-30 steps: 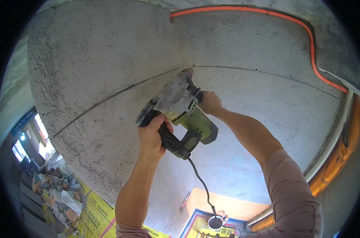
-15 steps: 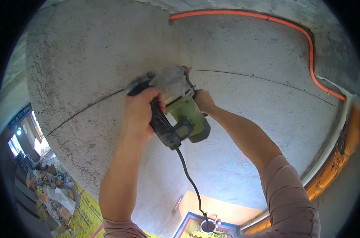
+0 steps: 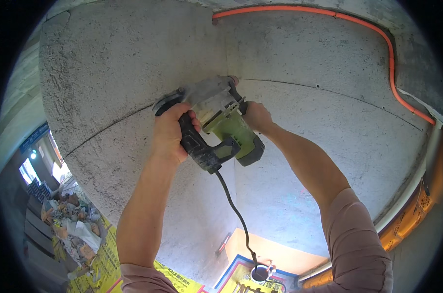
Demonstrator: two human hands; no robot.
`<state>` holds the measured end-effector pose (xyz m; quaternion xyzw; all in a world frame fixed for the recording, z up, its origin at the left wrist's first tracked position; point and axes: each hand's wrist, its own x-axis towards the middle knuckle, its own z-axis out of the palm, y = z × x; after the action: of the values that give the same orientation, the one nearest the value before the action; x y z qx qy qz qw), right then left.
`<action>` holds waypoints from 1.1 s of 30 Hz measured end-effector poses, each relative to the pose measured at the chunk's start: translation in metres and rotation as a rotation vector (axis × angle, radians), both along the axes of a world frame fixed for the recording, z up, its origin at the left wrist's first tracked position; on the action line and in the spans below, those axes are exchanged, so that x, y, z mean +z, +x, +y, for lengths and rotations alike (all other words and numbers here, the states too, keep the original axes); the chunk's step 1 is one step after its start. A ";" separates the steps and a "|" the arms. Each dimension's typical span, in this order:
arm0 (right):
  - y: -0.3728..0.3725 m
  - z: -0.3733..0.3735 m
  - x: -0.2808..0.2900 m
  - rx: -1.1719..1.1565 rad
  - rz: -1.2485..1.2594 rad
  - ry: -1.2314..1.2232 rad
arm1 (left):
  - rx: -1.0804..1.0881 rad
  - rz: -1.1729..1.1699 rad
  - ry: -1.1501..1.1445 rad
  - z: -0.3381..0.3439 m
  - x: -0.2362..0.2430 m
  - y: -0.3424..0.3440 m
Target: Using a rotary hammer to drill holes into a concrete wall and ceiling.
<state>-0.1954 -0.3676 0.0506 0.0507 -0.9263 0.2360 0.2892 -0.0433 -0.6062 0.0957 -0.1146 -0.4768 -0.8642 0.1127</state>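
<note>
A green, black and grey rotary hammer drill (image 3: 229,131) is held up against the rough grey wall (image 3: 109,53) near an inner corner. Pale dust coats its front housing. My left hand (image 3: 168,131) wraps around the black rear handle. On the tool's other side, my right hand (image 3: 257,117) is closed around what looks like the side handle, mostly hidden by the fingers. A bit tip cannot be made out. From the handle's base a black power cord (image 3: 233,207) hangs down past a white bucket (image 3: 260,274). A dark line runs along both walls at the tool's height.
An orange pipe (image 3: 290,9) runs along the upper right wall. A white pipe (image 3: 407,188) and an orange wrapped pipe (image 3: 407,222) stand at right. Rubble and torn bags (image 3: 79,229) lie on yellow floor sheeting (image 3: 106,251) at lower left. A tan board (image 3: 280,256) leans below.
The view has shifted slightly, so the walls and pipes sit a little further right. Both hands keep their grip on the rotary hammer drill, whose lower end appears slightly higher.
</note>
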 end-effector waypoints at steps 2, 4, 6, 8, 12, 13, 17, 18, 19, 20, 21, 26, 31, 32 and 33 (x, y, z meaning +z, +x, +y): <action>0.003 -0.001 -0.002 0.016 0.030 0.006 | 0.003 0.011 0.008 -0.002 0.000 -0.002; 0.007 0.000 -0.005 0.038 0.053 0.003 | 0.008 0.018 0.014 -0.003 0.001 -0.003; 0.013 0.002 -0.013 0.035 0.049 0.037 | 0.009 0.027 -0.004 -0.001 0.001 -0.004; 0.016 0.004 -0.018 0.033 0.062 0.056 | 0.021 0.058 -0.024 0.002 0.003 -0.004; 0.015 0.005 -0.027 0.044 0.077 0.047 | 0.027 0.059 -0.073 0.007 0.005 -0.002; 0.013 0.006 -0.026 0.051 0.097 0.051 | 0.027 0.061 -0.076 0.007 0.007 -0.002; 0.006 0.012 -0.021 0.066 0.060 0.086 | 0.068 0.006 -0.022 0.010 0.009 -0.003; 0.005 0.015 -0.020 0.071 0.066 0.103 | 0.075 -0.011 -0.032 0.011 0.008 -0.003; 0.004 0.016 -0.018 0.076 0.075 0.122 | 0.076 -0.002 -0.038 0.011 0.007 -0.003; 0.004 0.017 -0.017 0.088 0.061 0.120 | 0.077 0.004 -0.047 0.011 0.007 -0.002; 0.004 0.018 -0.015 0.099 0.044 0.120 | 0.081 0.003 -0.050 0.011 0.007 -0.003; 0.006 0.022 -0.008 0.121 -0.015 0.104 | 0.074 0.018 -0.057 0.010 0.015 -0.006; 0.006 0.027 -0.005 0.128 -0.031 0.081 | 0.114 0.014 -0.102 0.019 0.022 -0.003; 0.006 0.028 -0.005 0.151 -0.038 0.066 | 0.117 0.007 -0.107 0.021 0.023 -0.002; 0.005 0.029 -0.005 0.168 -0.029 0.048 | 0.130 0.026 -0.125 0.023 0.025 -0.001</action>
<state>-0.1905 -0.3391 0.0451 0.1317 -0.9283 0.2377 0.2538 -0.0438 -0.5827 0.1211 -0.1013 -0.5346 -0.8221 0.1676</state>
